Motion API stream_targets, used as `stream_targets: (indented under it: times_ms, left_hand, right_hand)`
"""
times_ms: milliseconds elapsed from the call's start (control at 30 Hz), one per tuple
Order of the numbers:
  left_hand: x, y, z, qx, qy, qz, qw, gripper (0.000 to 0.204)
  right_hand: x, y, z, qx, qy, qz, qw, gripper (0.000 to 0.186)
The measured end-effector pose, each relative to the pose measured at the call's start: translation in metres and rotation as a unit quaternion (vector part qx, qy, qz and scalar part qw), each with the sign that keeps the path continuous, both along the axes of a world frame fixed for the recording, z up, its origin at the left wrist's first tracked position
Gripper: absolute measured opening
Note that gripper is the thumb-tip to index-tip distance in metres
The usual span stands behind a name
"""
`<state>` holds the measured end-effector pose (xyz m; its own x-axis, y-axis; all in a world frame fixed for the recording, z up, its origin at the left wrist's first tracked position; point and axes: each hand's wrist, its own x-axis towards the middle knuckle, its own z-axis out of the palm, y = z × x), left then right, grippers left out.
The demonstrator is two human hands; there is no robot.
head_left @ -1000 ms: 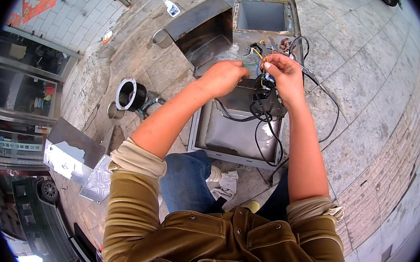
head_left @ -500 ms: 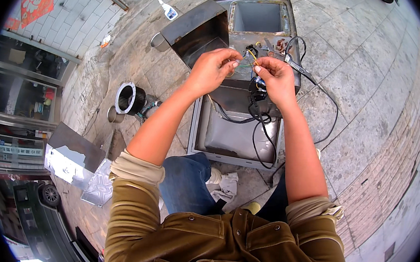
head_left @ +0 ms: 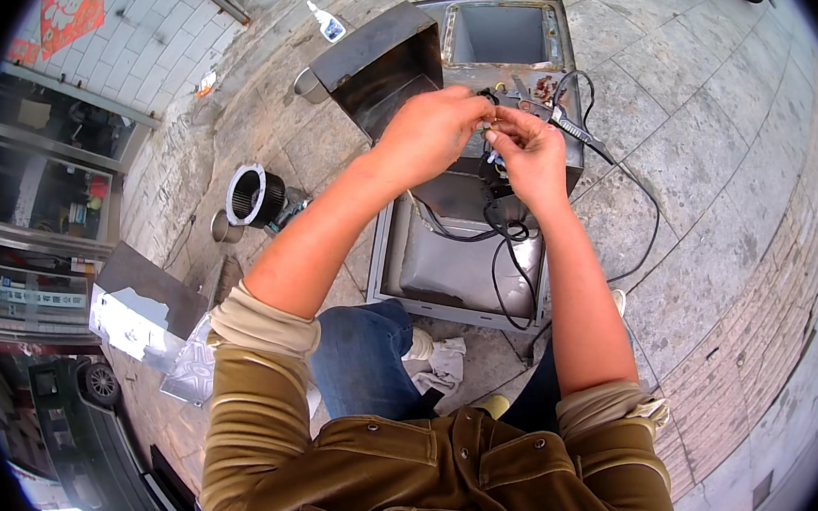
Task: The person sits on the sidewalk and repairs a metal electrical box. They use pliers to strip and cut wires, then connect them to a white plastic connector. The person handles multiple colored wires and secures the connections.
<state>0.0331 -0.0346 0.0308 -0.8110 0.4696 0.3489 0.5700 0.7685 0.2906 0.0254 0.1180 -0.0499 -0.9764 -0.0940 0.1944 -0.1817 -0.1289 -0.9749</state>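
Left hand [head_left: 432,129] moved in to right hand [head_left: 534,157]; apparently touching, earlier apart.

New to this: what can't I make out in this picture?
All in the head view:
Whatever lies between the fingertips of the left hand and right hand: hidden by those hands.
Where each strand in the dark wire cluster leads: too small and tangled, partly behind the right hand.
The near corner of the open metal box: behind the left hand.
The whole green vehicle: cut off by the dark rim.

Grey stone paving [head_left: 694,115], metal cabinet [head_left: 566,47] on it, black fan drum [head_left: 269,200], spray bottle [head_left: 330,27], crumpled cloth [head_left: 445,364]
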Motion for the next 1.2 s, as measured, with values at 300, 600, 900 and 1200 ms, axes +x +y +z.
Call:
stream_targets:
  times_ms: [300,600,900,1200]
  left_hand:
    - [0.003,0.01,-0.022,0.25,-0.113,0.07,0.959,0.021]
    - [0.012,0.031,-0.083,0.45,-0.156,0.161,0.865,0.019]
    - [0.009,0.021,-0.101,0.496,-0.154,0.109,0.847,0.015]
    - [0.01,-0.004,-0.091,0.571,-0.212,0.05,0.792,0.013]
  right_hand:
    - [-0.003,-0.004,-0.007,-0.132,-0.051,-0.033,0.989,0.027]
    - [0.004,-0.01,-0.001,-0.231,-0.12,-0.08,0.962,0.016]
    - [0.006,-0.012,-0.005,-0.144,-0.122,-0.046,0.981,0.012]
    - [0.004,0.038,0.018,0.496,0.141,-0.194,0.835,0.062]
